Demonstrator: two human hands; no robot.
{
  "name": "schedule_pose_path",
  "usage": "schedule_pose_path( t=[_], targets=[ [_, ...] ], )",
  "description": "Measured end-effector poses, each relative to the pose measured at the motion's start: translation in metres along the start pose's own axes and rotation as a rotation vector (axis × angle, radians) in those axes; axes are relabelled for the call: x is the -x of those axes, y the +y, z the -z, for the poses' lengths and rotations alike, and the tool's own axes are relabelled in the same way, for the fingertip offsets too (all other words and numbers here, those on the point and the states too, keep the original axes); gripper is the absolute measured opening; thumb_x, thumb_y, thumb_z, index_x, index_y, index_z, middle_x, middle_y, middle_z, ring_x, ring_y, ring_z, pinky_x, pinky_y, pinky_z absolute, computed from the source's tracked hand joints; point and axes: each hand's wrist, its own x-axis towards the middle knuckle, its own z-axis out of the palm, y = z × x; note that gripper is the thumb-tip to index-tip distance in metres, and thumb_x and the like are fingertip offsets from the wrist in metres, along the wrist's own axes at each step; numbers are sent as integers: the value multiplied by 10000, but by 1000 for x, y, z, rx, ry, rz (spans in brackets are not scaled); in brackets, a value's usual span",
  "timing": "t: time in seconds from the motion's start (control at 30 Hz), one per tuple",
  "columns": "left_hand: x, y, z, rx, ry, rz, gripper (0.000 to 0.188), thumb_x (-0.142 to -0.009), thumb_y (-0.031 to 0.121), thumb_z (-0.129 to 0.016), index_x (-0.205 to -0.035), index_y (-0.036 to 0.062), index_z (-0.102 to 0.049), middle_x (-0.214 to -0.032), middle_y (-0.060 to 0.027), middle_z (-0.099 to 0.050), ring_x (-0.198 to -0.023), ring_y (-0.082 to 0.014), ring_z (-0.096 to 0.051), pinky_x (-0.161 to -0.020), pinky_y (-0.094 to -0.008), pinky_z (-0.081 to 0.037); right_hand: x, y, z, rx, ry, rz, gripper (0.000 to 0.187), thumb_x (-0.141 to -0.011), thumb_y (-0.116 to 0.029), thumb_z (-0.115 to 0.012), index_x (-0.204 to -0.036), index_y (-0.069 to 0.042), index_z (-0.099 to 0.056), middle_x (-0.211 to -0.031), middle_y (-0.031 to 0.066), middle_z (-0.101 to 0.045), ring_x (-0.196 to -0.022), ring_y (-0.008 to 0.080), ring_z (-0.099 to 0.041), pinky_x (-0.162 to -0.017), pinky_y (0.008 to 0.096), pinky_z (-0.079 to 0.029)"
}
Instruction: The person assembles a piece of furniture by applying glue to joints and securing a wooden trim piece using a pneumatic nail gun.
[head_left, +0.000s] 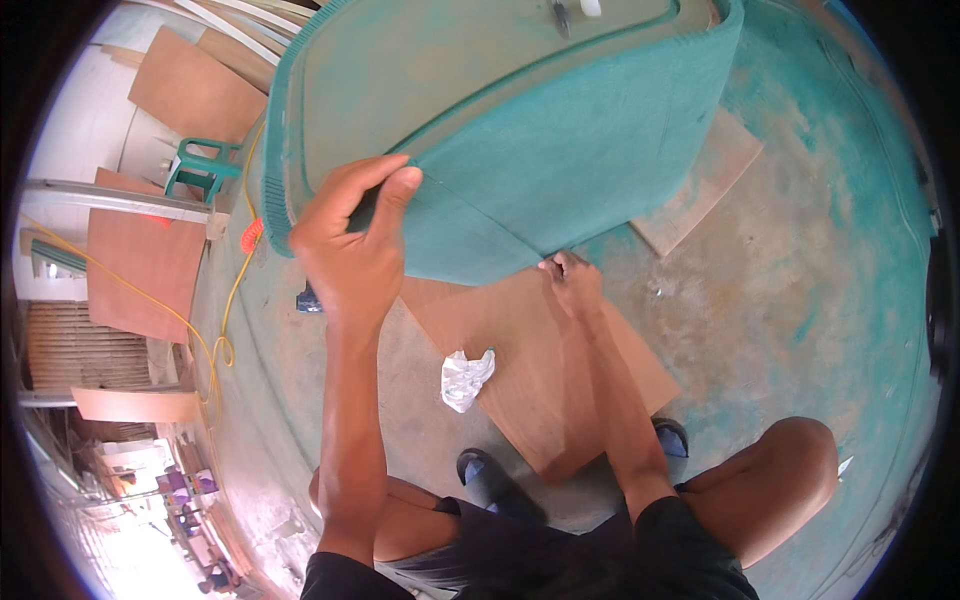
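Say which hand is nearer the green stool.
Left: left hand is right of the green stool; right hand is farther right, at the lower edge of the teal piece.

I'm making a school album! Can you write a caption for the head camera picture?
Left hand and right hand at opposite ends of a thin dark line across a big teal object.

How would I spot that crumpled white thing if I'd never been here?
Start at the big teal shell that the left hand and right hand touch, then drop to the brown board beneath the right forearm. Across the board's left edge lies the white wad, crumpled where the board is flat.
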Motion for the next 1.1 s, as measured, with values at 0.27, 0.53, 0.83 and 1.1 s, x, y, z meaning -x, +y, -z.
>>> schedule_pose_path(
  t=[0.27,0.53,0.83,1.1],
  targets=[
    [-6,6,7,49,-25,18,183,-886,127,-806,-1012,-1,-775,-940,-82,-767,-822,-133,-682,-778,-273,-531,3,-21,2,2,-7,6,298,-841,-296,-801,-867,-39,-652,-838,118,-674,-775,344,-668,-677,463,-525],
    [-2,3,9,85,-55,8,168,-878,133,-801,-988,8,-778,-990,-101,-769,-873,-176,-702,-819,-300,-539,6,-18,-15,17,-41,-70,301,-848,-260,-791,-893,-25,-608,-896,133,-665,-794,335,-679,-684,465,-539],
    [35,21,6,-183,87,-286,112,-859,94,-790,-948,30,-764,-1173,-89,-690,-1120,-272,-613,-981,-391,-471,12,-20,-11,-79,-6,5,258,-837,-238,-774,-913,-46,-620,-923,131,-663,-788,345,-671,-685,461,-538],
    [41,34,4,-24,35,-146,86,-879,58,-751,-957,32,-728,-1127,-67,-658,-1111,-269,-591,-968,-418,-447,12,-20,-12,-86,22,37,286,-808,-230,-794,-935,-35,-629,-923,143,-650,-828,355,-661,-693,473,-536]
  ],
)
